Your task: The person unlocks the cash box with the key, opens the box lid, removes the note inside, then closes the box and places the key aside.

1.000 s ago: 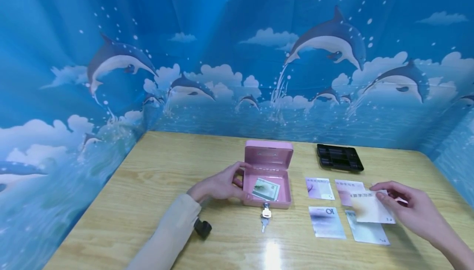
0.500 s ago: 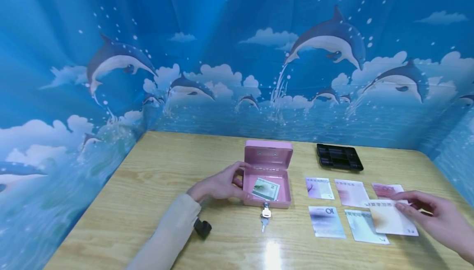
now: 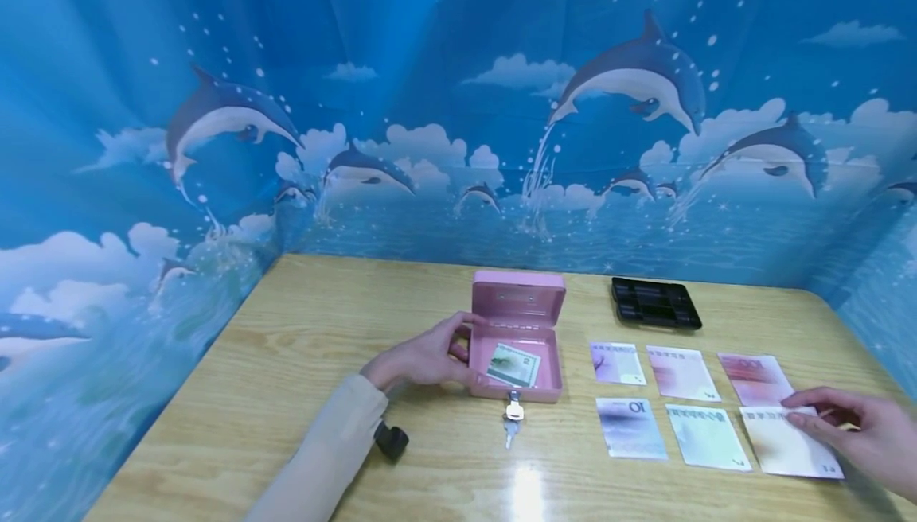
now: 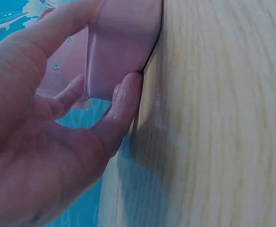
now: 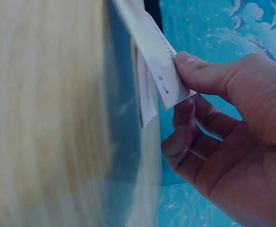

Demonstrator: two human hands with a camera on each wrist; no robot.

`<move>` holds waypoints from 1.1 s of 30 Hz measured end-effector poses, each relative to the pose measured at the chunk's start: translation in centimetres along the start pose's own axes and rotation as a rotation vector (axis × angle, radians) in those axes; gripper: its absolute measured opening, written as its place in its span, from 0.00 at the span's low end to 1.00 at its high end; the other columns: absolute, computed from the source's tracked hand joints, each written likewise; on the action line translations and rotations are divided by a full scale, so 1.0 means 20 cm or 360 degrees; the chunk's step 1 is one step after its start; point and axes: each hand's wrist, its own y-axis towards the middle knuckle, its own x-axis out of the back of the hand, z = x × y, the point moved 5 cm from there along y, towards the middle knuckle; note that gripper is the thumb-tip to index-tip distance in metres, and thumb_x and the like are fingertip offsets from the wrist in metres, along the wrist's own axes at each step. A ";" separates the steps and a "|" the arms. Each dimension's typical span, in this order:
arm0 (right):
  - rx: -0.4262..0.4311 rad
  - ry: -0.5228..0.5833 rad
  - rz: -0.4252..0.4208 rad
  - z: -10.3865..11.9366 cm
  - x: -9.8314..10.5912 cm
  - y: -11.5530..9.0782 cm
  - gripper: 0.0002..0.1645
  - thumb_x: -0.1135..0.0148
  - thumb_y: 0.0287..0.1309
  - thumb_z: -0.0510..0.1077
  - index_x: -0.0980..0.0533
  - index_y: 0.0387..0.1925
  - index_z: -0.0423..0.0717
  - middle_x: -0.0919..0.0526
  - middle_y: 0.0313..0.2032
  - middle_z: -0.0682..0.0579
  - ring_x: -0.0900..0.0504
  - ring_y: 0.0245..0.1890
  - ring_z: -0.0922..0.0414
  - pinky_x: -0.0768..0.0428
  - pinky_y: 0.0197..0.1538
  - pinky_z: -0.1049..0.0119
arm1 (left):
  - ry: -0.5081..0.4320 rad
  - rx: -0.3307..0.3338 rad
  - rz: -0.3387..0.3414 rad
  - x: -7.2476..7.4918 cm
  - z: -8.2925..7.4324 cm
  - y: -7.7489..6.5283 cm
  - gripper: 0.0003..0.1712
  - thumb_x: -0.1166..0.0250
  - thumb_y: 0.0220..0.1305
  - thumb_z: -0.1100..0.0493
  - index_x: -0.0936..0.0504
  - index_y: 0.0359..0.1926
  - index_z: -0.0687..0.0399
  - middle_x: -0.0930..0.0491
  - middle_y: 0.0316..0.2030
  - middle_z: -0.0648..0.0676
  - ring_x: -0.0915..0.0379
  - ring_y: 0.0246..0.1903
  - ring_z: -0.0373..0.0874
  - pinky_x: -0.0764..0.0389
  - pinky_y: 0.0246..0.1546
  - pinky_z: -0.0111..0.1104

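Observation:
At the left side of an open pink cash box (image 3: 548,347), my left hand (image 3: 426,353) grips it, with fingers near the hinge and thumb near the front. In the left wrist view the fingers touch the box's wall (image 4: 126,47). A green banknote (image 3: 514,366) lies inside the box, and keys (image 3: 514,410) hang at its front lock. My right hand (image 3: 863,430) pinches a pale brown banknote (image 3: 791,444) by its upper right corner, low over the table. In the right wrist view this note (image 5: 152,52) sits between thumb and fingers.
Several banknotes lie in two rows right of the box, among them a blue-violet note (image 3: 632,428), a green note (image 3: 708,436) and a red note (image 3: 755,379). A black compartment tray (image 3: 655,305) is behind them. A dolphin-print curtain (image 3: 444,108) encloses the wooden table (image 3: 344,299).
My right hand has carried the pale brown banknote right and toward the front, down beside the green note, uncovering the red note. My left hand stays at the box.

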 end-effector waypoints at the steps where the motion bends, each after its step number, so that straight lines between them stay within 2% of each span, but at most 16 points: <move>1: -0.0023 -0.0054 0.0012 -0.01 -0.01 0.00 0.06 0.25 0.54 0.34 0.15 0.29 0.47 0.21 0.24 0.76 0.28 0.23 0.76 0.32 0.24 0.78 | -0.0001 0.0002 -0.0002 0.00 0.00 0.00 0.54 0.20 0.53 0.53 0.41 0.76 0.39 0.32 0.69 0.55 0.26 0.58 0.49 0.19 0.60 0.44; 6: -0.0123 -0.0287 0.0085 -0.03 -0.04 0.01 0.07 0.24 0.50 0.32 0.15 0.29 0.44 0.21 0.22 0.70 0.32 0.22 0.76 0.32 0.24 0.74 | 0.0001 0.0003 0.0002 0.00 0.00 0.01 0.54 0.20 0.53 0.54 0.41 0.76 0.39 0.32 0.70 0.55 0.26 0.59 0.49 0.20 0.61 0.45; 9: -0.0122 -0.0320 0.0105 -0.04 -0.04 0.02 0.08 0.24 0.48 0.31 0.15 0.29 0.44 0.21 0.21 0.67 0.33 0.21 0.75 0.33 0.23 0.73 | 0.0015 0.0004 0.0003 0.00 0.00 0.01 0.54 0.20 0.53 0.53 0.42 0.76 0.39 0.32 0.70 0.55 0.26 0.59 0.49 0.20 0.62 0.45; 15: -0.0057 -0.0318 0.0051 -0.04 -0.04 0.00 0.09 0.22 0.44 0.34 0.16 0.25 0.48 0.28 0.18 0.70 0.37 0.21 0.74 0.39 0.23 0.73 | 0.0022 -0.0010 0.0004 0.00 -0.01 0.01 0.53 0.20 0.54 0.53 0.41 0.76 0.40 0.32 0.70 0.56 0.26 0.59 0.49 0.19 0.61 0.44; 18: -0.0069 -0.0357 0.0053 -0.04 -0.04 0.00 0.09 0.22 0.44 0.35 0.15 0.26 0.49 0.30 0.18 0.67 0.39 0.21 0.73 0.42 0.23 0.72 | 0.0019 -0.0012 0.0006 0.00 -0.01 0.01 0.53 0.21 0.54 0.54 0.41 0.75 0.40 0.32 0.70 0.56 0.26 0.59 0.49 0.19 0.60 0.44; 25: -0.0234 -0.0503 0.0182 -0.06 -0.07 0.02 0.05 0.23 0.50 0.41 0.14 0.30 0.46 0.25 0.22 0.56 0.41 0.21 0.69 0.44 0.26 0.70 | 0.0012 -0.0020 0.0014 0.00 -0.01 0.01 0.53 0.21 0.54 0.53 0.41 0.75 0.40 0.32 0.70 0.56 0.26 0.58 0.49 0.18 0.59 0.43; 29: -0.0274 -0.0542 0.0215 -0.07 -0.07 0.02 0.08 0.22 0.49 0.44 0.14 0.30 0.46 0.20 0.26 0.54 0.39 0.22 0.69 0.43 0.26 0.71 | 0.0001 -0.0038 0.0019 0.00 -0.01 0.01 0.53 0.21 0.54 0.55 0.41 0.76 0.42 0.31 0.69 0.58 0.25 0.58 0.49 0.17 0.58 0.43; 33: -0.0266 -0.0535 0.0225 -0.06 -0.06 0.03 0.06 0.24 0.51 0.42 0.14 0.32 0.46 0.18 0.28 0.53 0.38 0.22 0.70 0.41 0.26 0.71 | -0.0007 -0.0019 0.0015 0.00 0.00 0.00 0.54 0.21 0.54 0.55 0.41 0.76 0.41 0.31 0.69 0.57 0.24 0.58 0.49 0.17 0.59 0.43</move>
